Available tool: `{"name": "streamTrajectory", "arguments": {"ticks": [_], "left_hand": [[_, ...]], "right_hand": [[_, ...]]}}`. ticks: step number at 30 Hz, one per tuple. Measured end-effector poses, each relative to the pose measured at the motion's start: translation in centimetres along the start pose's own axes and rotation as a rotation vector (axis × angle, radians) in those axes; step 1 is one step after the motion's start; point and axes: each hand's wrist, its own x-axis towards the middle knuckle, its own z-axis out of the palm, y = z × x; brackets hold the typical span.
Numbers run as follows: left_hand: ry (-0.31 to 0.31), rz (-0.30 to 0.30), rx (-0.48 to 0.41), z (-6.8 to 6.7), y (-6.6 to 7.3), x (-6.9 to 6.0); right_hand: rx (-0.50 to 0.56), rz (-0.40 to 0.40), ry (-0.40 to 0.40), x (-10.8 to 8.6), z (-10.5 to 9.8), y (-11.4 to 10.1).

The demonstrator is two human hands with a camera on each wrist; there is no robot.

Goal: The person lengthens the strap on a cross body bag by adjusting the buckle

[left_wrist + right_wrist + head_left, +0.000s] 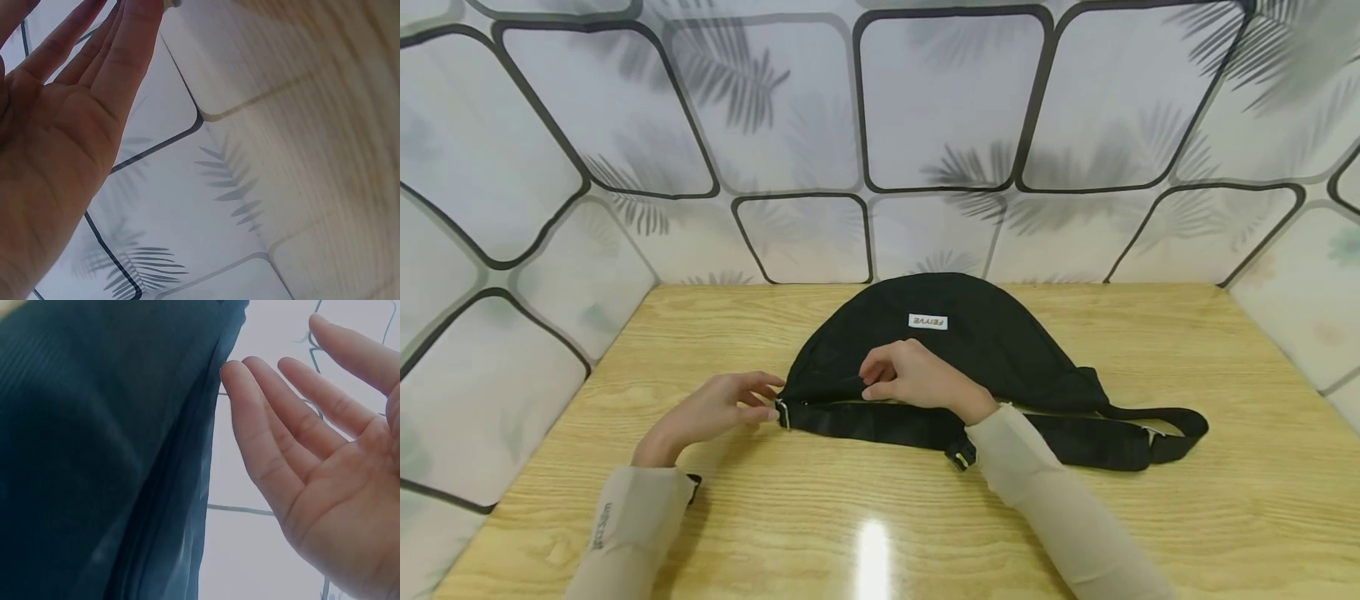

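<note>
A black waist bag with a small white label lies on the table, its curved edge toward the back wall. My left hand is at the bag's left corner, fingertips by the metal strap ring; in the left wrist view its fingers look nearly straight. Over the bag's front edge, my right hand hovers with loosely bent fingers. The right wrist view shows those fingers beside the dark fabric, apart from it and holding nothing.
The black strap runs along the bag's near side and loops at the right end. A black buckle sits by the right forearm. Patterned wall covering rises behind the wooden table.
</note>
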Motion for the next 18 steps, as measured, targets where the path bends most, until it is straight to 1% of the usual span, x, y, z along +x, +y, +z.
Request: {"name": "streamTrajectory", "arguments": {"ticks": [4, 8, 13, 15, 18], "left_hand": [[-0.03, -0.015, -0.038, 0.2, -0.1, 0.3], [-0.043, -0.016, -0.047, 0.3, -0.2, 0.5], [-0.046, 0.016, -0.017, 0.1, -0.4, 0.6], [-0.048, 0.026, -0.022, 0.0, -0.4, 0.7], [-0.058, 0.024, -0.041, -0.1, -0.3, 0.8]], "right_hand": [[0.028, 0.022, -0.029, 0.3, 0.6, -0.1], [0.031, 0.038, -0.049, 0.5, 1.1, -0.2], [-0.007, 0.022, -0.061, 0.8, 1.6, -0.2], [-0.013, 0.018, -0.059, 1.0, 1.7, -0.3], [-0.015, 0.011, -0.061, 1.2, 1.9, -0.3]]}}
